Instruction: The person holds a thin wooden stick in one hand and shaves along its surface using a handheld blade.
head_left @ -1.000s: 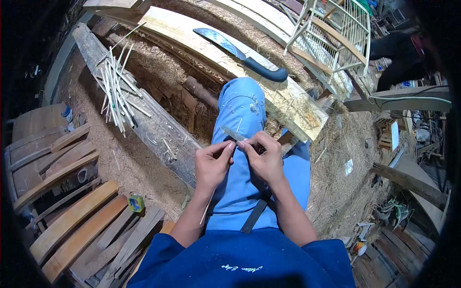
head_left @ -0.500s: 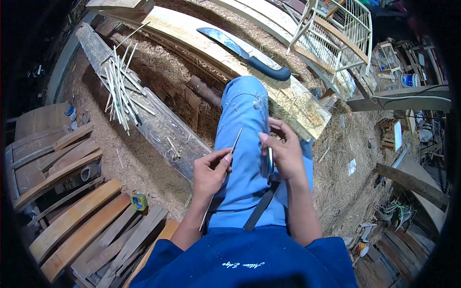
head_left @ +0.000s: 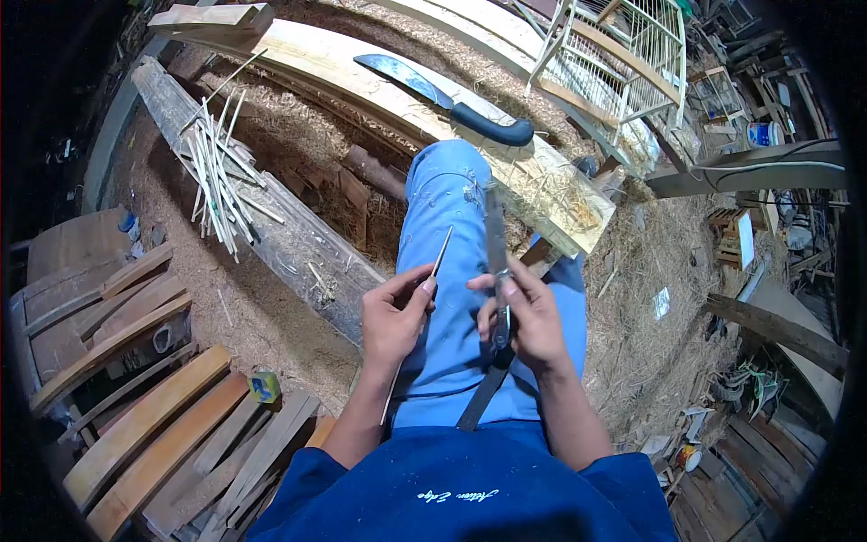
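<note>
My left hand (head_left: 394, 316) pinches a thin wooden stick (head_left: 442, 250) whose pointed upper end rises past the fingertips; its lower part runs down along my wrist. In my right hand (head_left: 531, 318) is a small knife (head_left: 497, 244), its blade pointing up and slightly blurred, its handle partly hidden by the fingers. Both hands are over my blue trouser leg (head_left: 447, 199), apart from each other. Beyond the knee, a large knife (head_left: 452, 101) with a dark handle lies on a pale wooden plank (head_left: 316, 47).
A bundle of thin sticks (head_left: 217, 181) lies on a weathered board (head_left: 298, 239) to the left. A slatted cage (head_left: 623, 63) stands at the upper right. Curved wood pieces (head_left: 149, 425) and a yellow-green box (head_left: 264, 387) are at the lower left. Shavings cover the ground.
My hands have moved apart from where they met over the leg. The small knife has turned from lying across near the left fingers to pointing up in my right hand.
</note>
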